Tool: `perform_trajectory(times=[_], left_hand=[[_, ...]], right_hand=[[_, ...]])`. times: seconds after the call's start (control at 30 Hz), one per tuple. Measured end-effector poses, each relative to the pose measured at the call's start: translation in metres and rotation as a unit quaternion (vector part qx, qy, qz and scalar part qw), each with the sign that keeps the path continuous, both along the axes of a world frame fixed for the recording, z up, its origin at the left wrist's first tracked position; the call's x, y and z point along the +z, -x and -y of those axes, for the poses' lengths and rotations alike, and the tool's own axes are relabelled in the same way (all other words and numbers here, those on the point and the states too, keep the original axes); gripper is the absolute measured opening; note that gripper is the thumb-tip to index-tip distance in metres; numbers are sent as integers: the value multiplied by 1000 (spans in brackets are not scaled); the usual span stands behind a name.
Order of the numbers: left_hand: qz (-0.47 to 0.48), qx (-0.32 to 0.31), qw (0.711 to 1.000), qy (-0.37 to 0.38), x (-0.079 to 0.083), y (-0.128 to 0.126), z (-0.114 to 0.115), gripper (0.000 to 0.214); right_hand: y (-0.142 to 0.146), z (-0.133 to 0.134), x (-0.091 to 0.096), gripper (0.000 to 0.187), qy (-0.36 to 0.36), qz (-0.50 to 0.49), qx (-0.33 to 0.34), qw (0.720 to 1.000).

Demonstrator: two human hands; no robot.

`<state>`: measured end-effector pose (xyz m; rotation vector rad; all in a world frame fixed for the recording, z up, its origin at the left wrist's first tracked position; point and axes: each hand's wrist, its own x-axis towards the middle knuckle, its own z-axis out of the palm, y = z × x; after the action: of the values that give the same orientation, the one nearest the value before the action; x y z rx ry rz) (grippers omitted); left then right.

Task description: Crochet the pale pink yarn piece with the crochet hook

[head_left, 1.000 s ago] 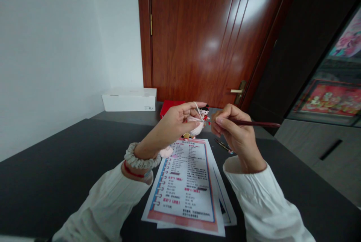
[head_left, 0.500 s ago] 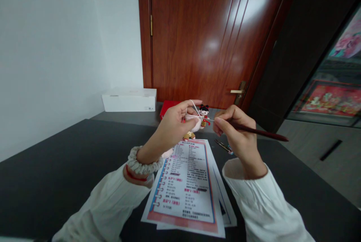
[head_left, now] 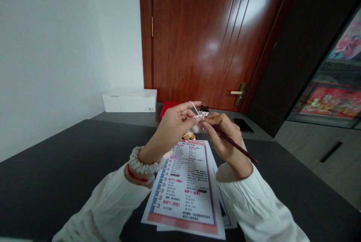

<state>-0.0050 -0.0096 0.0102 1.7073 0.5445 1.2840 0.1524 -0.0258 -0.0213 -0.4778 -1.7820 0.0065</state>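
My left hand (head_left: 177,123) pinches a small piece of pale pink crochet work (head_left: 198,127), mostly hidden behind the fingers. A strand of light yarn (head_left: 195,107) runs over its raised forefinger. In my right hand (head_left: 225,133) is a crochet hook with a long dark brown handle (head_left: 236,145), held like a pen and slanting down to the right. The hook's tip meets the crochet work at my left fingertips; the exact stitch is too small to make out. Both hands are above the top end of a printed pattern sheet (head_left: 194,182).
Behind my hands stands a small doll with black hair (head_left: 204,110), and a brown-dressed doll piece (head_left: 188,136) sits at the sheet's top. Farther back are a white box (head_left: 129,100), a red box (head_left: 169,109) and a black phone (head_left: 243,125). A wooden door (head_left: 197,39) rises behind.
My right hand has moved left and slightly down, bringing the hook to the crochet work, its handle now tilted more steeply. The phone has come into view. My left hand has barely moved.
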Motion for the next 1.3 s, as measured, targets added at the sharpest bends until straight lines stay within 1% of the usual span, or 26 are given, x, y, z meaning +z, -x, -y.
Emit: perform_trajectory(times=[0.07, 0.13, 0.23, 0.3, 0.37, 0.43, 0.5, 0.57, 0.63, 0.73, 0.8, 0.87, 1.03, 1.17, 1.23, 1.3], left_hand=[[9, -51, 998, 30, 0, 1, -1, 46], [31, -100, 991, 78, -1, 1, -2, 47], [74, -152, 974, 152, -2, -2, -3, 40], [89, -143, 973, 157, -2, -5, -2, 38], [90, -87, 986, 108, -2, -8, -1, 40], [75, -26, 996, 44, -1, -9, 0, 44], [56, -3, 998, 4, -1, -7, -1, 47], [52, -19, 998, 6, 0, -4, -2, 50], [68, -58, 995, 44, 0, -1, -4, 51], [94, -131, 978, 135, 0, -1, -3, 47], [109, -163, 965, 176, -1, -3, -1, 43], [124, -171, 958, 192, -1, -6, 1, 41], [154, -151, 958, 187, -4, -12, 0, 32], [173, -131, 960, 177, -7, -17, -3, 30], [174, -86, 971, 140, -7, -18, -4, 36], [147, -27, 986, 80, -7, -19, -3, 47]], right_hand=[[-1, -6, -2, 13, -46, 31, 12, 998], [-3, -12, -4, 17, -101, 53, 12, 993], [-6, -17, -5, 23, -166, 84, -16, 982], [-5, -17, -5, 23, -178, 115, -63, 975], [-3, -15, -5, 20, -170, 137, -125, 968], [1, -11, -5, 18, -153, 132, -157, 967], [5, -7, -5, 18, -126, 92, -140, 978], [6, -5, -4, 17, -103, 48, -98, 989], [4, -5, -3, 17, -98, 29, -56, 993], [-2, -9, -2, 19, -125, 43, -10, 991], [-4, -12, -1, 21, -136, 54, -7, 989], [-5, -14, -2, 21, -148, 65, -23, 987], [-6, -18, -6, 19, -184, 101, -119, 970], [-4, -17, -6, 17, -167, 121, -157, 966], [0, -15, -4, 16, -145, 107, -174, 968], [6, -11, -2, 15, -112, 75, -171, 976]])
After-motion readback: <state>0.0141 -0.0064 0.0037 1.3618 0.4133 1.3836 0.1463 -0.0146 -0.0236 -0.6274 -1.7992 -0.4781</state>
